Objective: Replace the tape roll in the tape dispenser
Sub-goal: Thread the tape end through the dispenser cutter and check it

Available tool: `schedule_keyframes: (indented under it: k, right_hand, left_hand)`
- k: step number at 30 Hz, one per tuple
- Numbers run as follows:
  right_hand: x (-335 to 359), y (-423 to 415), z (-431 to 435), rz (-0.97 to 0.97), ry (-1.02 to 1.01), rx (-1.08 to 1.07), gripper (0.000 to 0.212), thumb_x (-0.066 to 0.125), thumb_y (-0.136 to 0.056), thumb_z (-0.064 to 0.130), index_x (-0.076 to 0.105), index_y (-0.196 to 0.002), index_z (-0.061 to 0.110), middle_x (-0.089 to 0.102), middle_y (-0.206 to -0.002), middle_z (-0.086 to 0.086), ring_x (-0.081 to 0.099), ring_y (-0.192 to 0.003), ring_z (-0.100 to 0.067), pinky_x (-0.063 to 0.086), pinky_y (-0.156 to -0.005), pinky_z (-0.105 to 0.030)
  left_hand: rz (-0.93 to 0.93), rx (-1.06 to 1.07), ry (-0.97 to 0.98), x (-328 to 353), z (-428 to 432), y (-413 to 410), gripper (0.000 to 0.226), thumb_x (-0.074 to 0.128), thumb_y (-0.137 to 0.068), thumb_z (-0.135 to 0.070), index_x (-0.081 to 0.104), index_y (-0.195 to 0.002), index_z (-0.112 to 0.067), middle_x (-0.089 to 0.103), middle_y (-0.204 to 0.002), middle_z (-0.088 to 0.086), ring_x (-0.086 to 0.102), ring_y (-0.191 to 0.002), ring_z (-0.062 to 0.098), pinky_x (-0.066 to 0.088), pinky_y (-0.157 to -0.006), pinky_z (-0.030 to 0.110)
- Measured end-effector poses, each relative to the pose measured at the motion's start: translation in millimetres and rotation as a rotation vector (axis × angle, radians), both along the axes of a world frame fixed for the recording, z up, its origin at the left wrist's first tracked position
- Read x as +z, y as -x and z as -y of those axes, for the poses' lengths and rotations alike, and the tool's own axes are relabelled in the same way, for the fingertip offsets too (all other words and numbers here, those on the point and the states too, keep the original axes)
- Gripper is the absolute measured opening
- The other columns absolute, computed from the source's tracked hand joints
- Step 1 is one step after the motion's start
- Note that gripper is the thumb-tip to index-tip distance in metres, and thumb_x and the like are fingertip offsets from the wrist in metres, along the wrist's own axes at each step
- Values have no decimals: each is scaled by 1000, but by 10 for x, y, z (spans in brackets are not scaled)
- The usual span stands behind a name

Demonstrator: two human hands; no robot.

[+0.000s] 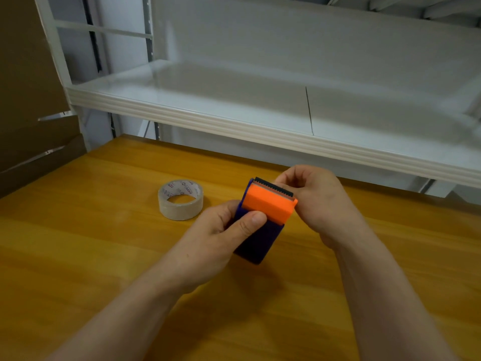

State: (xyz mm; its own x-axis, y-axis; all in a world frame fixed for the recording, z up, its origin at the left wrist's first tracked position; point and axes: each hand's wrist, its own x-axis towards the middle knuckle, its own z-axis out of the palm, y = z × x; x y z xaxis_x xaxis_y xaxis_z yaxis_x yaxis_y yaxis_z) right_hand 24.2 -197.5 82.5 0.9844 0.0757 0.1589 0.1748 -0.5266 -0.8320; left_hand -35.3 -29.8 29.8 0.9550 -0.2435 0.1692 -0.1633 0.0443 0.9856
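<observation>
We grip the dispenser [263, 220] above the table [104, 256]: left hand [221, 230] curled round its body, right hand [312, 201] pinching the cutter end; a tape roll [180, 200] lies just left, a white shelf [234, 105] behind, cardboard [26, 100] far left

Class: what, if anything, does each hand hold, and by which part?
Both hold the tape dispenser: the left hand grips its dark blue body, thumb on the front; the right hand holds its toothed orange end from the side.
</observation>
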Motion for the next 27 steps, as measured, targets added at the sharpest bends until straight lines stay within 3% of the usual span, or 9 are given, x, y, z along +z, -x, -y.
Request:
schedule_keyframes:
  k: [4,8,12,14,17,21,27]
  right_hand:
    - [-9,4,20,-12,16,-5,16,71,-89,14,66,-76,20,72,-81,1,67,-84,-19,58,-79,-41]
    - [-37,-2,28,-23,21,-26,16,70,-88,8,67,-77,19,74,-81,-4,71,-86,-29,62,-79,-47]
    - [-63,-13,-4,-48,16,-25,14,68,-90,7,68,-80,16,75,-84,-6,73,-85,-25,63,-79,-46]
    - [-62,-12,-12,-35,31,-28,14,69,-91,10,68,-79,18,75,-83,-3,73,-83,-21,63,-79,-45]
    - [-55,-6,-5,-22,41,-33,14,69,-93,15,69,-79,20,75,-84,0,73,-84,-19,63,-79,-44]
    - [-33,21,6,-18,56,-35,13,68,-94,19,68,-82,21,74,-85,1,71,-85,-17,62,-81,-43]
    - [12,65,0,-22,60,-26,13,70,-92,26,69,-80,21,74,-84,2,71,-85,-17,62,-83,-46]
  left_hand:
    - [-22,7,30,27,19,24,24,57,-81,-45,76,-89,-31,78,-92,-2,73,-81,10,58,-71,19]
    - [-66,22,54,31,32,38,32,59,-79,-50,75,-92,-26,78,-96,4,74,-84,16,59,-76,27]
    - [-163,60,144,15,21,12,39,71,-75,-56,77,-92,-21,78,-99,9,74,-91,27,53,-94,52]
    - [-192,71,196,9,12,2,45,69,-69,-55,77,-94,-19,77,-99,8,72,-92,28,51,-98,58]
    - [-220,72,251,2,3,-5,43,69,-67,-55,77,-92,-21,77,-97,5,73,-90,23,53,-95,55]
    - [-247,69,302,-2,1,-10,30,61,-83,-45,79,-90,-22,78,-97,3,75,-88,21,58,-83,47]
    - [-337,124,402,23,-2,3,51,63,-77,-42,70,-112,-5,74,-100,9,70,-93,28,56,-90,52]
